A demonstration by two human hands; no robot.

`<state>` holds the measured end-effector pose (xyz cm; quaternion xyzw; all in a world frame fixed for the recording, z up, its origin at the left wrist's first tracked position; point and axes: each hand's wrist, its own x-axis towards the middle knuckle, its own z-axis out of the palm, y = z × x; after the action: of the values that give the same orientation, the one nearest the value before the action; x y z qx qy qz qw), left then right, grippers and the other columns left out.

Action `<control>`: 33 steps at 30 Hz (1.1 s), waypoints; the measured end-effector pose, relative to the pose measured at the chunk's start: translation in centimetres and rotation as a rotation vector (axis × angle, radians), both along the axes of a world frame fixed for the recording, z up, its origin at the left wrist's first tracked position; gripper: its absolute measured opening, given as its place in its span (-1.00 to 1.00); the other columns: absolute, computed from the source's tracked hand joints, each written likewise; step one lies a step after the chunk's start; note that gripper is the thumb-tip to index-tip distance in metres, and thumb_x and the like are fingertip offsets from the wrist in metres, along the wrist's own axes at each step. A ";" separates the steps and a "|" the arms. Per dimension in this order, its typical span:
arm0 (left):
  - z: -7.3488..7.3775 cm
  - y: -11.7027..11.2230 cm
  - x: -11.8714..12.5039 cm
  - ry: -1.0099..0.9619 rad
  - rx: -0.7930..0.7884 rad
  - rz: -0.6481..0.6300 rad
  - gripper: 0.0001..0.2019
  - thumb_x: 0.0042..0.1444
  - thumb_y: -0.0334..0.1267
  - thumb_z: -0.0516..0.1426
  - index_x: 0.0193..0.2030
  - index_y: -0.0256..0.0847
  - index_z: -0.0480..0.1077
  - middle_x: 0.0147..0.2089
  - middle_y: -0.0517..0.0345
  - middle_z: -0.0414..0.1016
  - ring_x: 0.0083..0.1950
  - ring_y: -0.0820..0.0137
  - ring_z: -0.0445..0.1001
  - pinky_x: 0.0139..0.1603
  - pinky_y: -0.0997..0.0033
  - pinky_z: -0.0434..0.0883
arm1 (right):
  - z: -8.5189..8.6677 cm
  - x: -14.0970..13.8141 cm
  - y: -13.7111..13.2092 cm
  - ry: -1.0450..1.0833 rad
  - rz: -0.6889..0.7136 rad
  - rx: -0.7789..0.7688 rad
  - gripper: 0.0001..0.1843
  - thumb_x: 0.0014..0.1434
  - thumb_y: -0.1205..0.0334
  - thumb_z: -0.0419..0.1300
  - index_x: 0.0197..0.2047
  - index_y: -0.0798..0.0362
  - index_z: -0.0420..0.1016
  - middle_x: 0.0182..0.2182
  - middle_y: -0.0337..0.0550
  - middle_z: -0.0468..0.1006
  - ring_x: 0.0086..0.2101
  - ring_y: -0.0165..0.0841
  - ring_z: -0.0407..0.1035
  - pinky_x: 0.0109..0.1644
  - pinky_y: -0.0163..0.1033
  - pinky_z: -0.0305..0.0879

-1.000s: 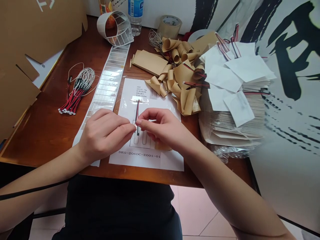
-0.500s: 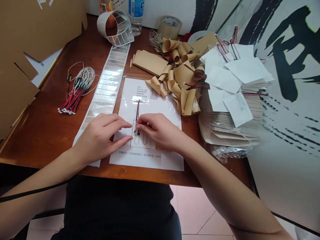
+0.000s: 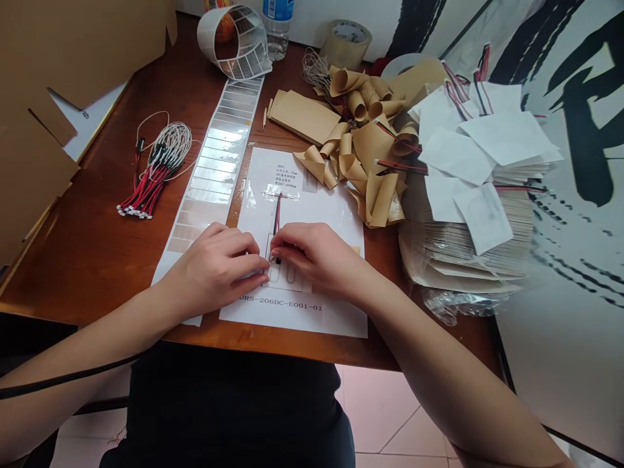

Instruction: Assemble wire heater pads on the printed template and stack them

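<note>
Two bare hands curl inward, the left hand (image 3: 214, 263) and the right hand (image 3: 312, 255) meeting fingertip to fingertip over the lower end of a red-and-black twin wire (image 3: 277, 218), though whether they pinch it stays hidden. The wire lies on glossy film (image 3: 253, 221) over a printed sheet (image 3: 312, 318), seemingly kept straight by a clear tape strip (image 3: 280, 194), beside curled kraft backing paper (image 3: 375, 201).

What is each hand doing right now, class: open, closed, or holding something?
Left hand: curled beside the red-and-black wire; cannot tell if holding it.
Right hand: curled, fingertips on that wire; cannot tell if gripping or pressing.
</note>
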<state>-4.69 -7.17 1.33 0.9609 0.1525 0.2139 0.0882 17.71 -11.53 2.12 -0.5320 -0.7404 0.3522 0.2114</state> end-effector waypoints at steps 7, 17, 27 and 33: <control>0.1 0.0 0.1 -0.017 0.001 -0.009 -0.87 0.34 -0.28 0.22 -0.25 -0.20 0.56 -0.29 0.17 0.55 -0.30 0.41 0.44 -0.11 0.29 0.29 | 0.2 0.1 0.0 0.035 -0.030 -0.030 -0.84 0.35 0.35 0.18 -0.28 0.05 0.55 -0.32 -0.16 0.64 -0.30 -0.34 0.42 -0.13 -0.24 0.26; 0.1 -0.2 0.2 -0.002 0.018 -0.007 -0.86 0.36 -0.28 0.18 -0.15 -0.20 0.60 -0.28 0.13 0.57 -0.26 0.37 0.48 -0.11 0.26 0.31 | 0.0 -0.4 -0.2 -0.076 -0.018 -0.002 -0.86 0.32 0.43 0.20 -0.24 0.10 0.58 -0.28 -0.10 0.65 -0.27 -0.32 0.43 -0.12 -0.23 0.26; 0.2 -0.3 0.2 0.005 0.080 -0.036 -0.78 0.32 -0.43 0.11 -0.07 -0.21 0.60 -0.27 0.13 0.56 -0.25 0.32 0.41 -0.13 0.21 0.30 | 0.0 -0.4 -0.2 -0.063 -0.023 0.032 -0.86 0.30 0.45 0.21 -0.26 0.10 0.58 -0.30 -0.13 0.64 -0.28 -0.34 0.42 -0.13 -0.25 0.25; -0.2 -0.3 0.2 0.015 0.066 -0.018 -0.74 0.34 -0.44 0.07 -0.06 -0.18 0.60 -0.25 0.11 0.54 -0.23 0.32 0.39 -0.10 0.21 0.30 | 0.4 -0.4 -0.3 -0.048 -0.046 0.048 -0.87 0.26 0.45 0.26 -0.31 0.10 0.58 -0.43 -0.23 0.58 -0.40 -0.43 0.34 -0.21 -0.30 0.20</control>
<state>-4.50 -7.45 1.15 0.9662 0.1374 0.2107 0.0569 17.29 -11.86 2.51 -0.5519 -0.7411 0.3165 0.2144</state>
